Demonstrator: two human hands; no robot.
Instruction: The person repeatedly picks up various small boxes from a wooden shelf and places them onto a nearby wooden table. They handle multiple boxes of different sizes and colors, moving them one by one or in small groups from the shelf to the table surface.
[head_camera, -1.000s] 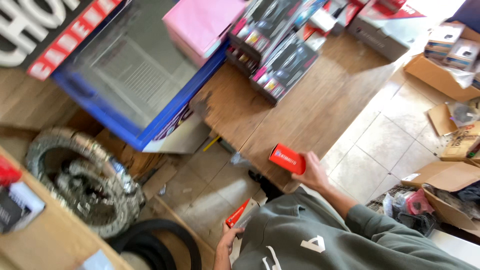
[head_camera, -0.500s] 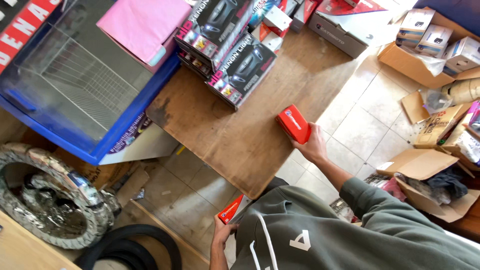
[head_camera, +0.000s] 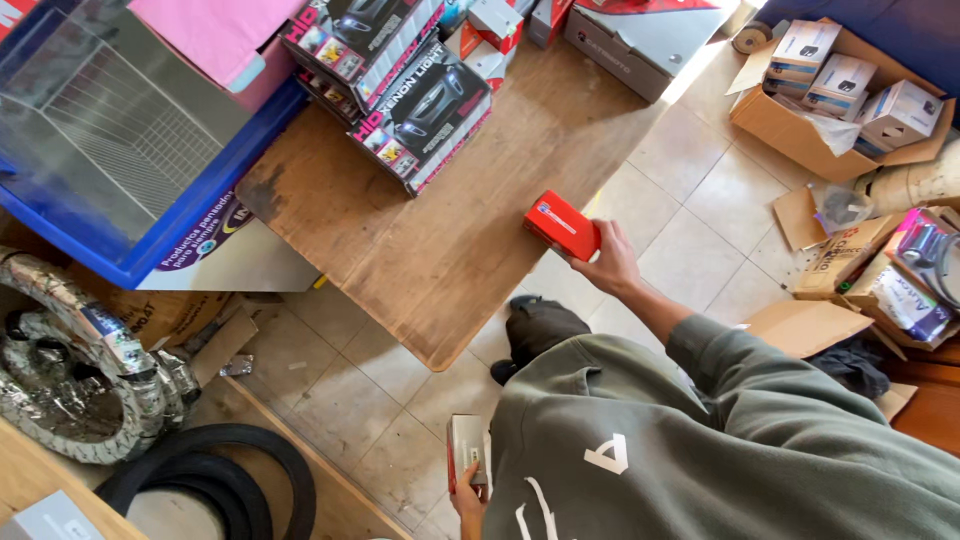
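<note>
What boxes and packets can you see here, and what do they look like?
Small red box: in the right hand, at the wooden table's edge.
Slim grey and red packet: in the left hand, low down.
Dark flat boxes: stacked on the wooden table, with red edges.
White little boxes: inside an open cardboard carton, top right.

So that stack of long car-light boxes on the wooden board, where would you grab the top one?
Probably across its two long edges near the middle, coming from above. The top box lies flat with its broad printed face up and nothing on it, and its end toward the right hand overhangs the stack. The hand already holds a small red box, so it would need freeing first.
</note>
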